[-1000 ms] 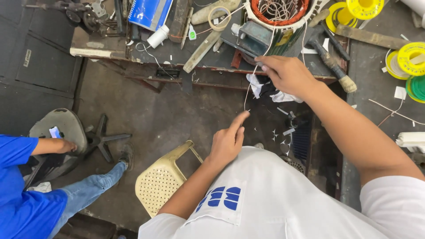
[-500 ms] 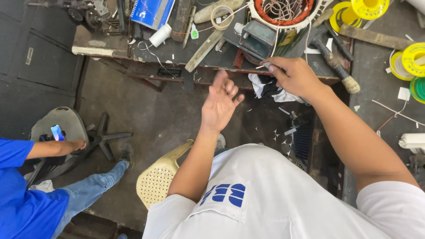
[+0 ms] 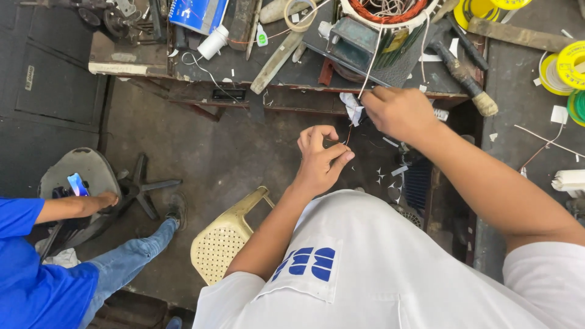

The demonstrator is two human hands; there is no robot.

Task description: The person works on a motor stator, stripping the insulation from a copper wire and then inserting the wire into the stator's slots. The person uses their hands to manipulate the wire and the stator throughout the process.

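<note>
A thin reddish wire (image 3: 348, 133) is pinched between thumb and fingertips of the left hand (image 3: 320, 159), which is held closed at the centre of the frame, above the floor and just below the table (image 3: 146, 58) edge. The right hand (image 3: 399, 113), right of centre, is closed around a white sleeve-like strand (image 3: 370, 67) that runs up to the motor stator (image 3: 381, 12) with copper windings at the top of the frame. The wire is seen between the two hands, which are near each other but apart. On the table, a white bottle (image 3: 213, 42), a blue booklet (image 3: 198, 13) and a brush (image 3: 466, 79) are laid among tools; yellow tape rolls (image 3: 563, 67) lie at the upper right. A pale yellow plastic chair (image 3: 225, 244) stands at lower centre. At the lower left, another person in a blue shirt (image 3: 33, 277) is seated, a phone (image 3: 77, 183) held in one hand.
</note>
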